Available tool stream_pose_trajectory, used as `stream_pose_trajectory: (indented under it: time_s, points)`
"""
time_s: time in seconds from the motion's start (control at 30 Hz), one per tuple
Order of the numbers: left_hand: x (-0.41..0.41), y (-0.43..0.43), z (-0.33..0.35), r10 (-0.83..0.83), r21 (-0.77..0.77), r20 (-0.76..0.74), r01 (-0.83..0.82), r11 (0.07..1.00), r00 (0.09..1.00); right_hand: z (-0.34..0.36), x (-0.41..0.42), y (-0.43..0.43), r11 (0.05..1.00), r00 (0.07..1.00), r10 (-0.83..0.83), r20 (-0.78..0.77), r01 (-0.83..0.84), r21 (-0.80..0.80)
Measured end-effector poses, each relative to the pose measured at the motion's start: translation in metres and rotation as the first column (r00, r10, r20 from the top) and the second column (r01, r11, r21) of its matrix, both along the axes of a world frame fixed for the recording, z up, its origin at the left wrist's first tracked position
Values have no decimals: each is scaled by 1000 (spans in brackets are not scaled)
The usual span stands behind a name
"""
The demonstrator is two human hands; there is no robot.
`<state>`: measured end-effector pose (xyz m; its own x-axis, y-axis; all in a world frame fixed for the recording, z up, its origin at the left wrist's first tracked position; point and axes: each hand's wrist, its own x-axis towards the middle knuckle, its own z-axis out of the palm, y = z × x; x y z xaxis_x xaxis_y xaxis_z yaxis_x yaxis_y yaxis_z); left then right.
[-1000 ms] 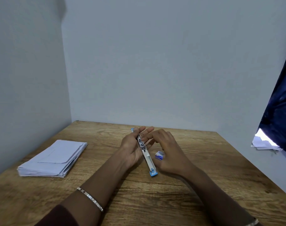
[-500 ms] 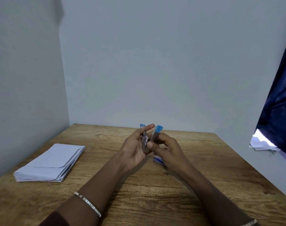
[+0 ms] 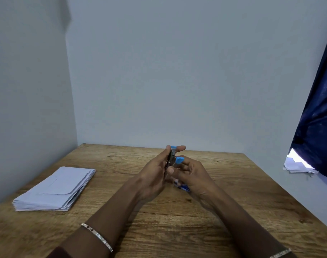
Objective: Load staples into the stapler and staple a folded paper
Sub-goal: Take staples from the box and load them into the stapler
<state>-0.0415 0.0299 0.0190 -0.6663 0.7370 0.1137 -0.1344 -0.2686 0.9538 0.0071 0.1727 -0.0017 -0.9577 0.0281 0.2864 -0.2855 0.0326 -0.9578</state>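
A small metal stapler (image 3: 171, 158) with blue plastic ends is held upright above the middle of the wooden table. My left hand (image 3: 155, 174) wraps it from the left, fingertips over its blue top. My right hand (image 3: 192, 174) grips its lower blue part from the right. A small blue and white staple box (image 3: 181, 185) lies on the table under my right hand, partly hidden. A stack of folded white papers (image 3: 56, 189) lies at the left of the table, apart from both hands.
The wooden table (image 3: 177, 229) stands in a corner, with grey walls close at the back and left. A dark blue curtain (image 3: 319, 116) hangs at the right, with some white papers (image 3: 298, 164) below it beyond the table's right edge.
The stapler, lying open and long between the hands a second ago, has been swung up and folded together. Both hands have risen slightly off the table.
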Motion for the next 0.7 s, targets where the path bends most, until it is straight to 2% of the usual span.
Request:
stream_pose_trajectory:
  time_s: [0.17, 0.3, 0.47, 0.7]
  points:
    - [6, -5, 7, 75, -47, -158, -83, 995, 985, -2, -3, -4, 996, 997, -49, -58, 53, 69]
    - [6, -8, 3, 116, -59, -298, -140, 988, 948, -2, -2, -8, 952, 981, -151, -120, 177, 251]
    - [10, -1, -1, 136, -53, -303, -159, 986, 943, -3, -1, -12, 848, 938, -234, -255, 325, 418]
    - [16, 4, 0, 146, -30, -291, -162, 986, 945, -3, -1, -17, 801, 922, -228, -312, 359, 478]
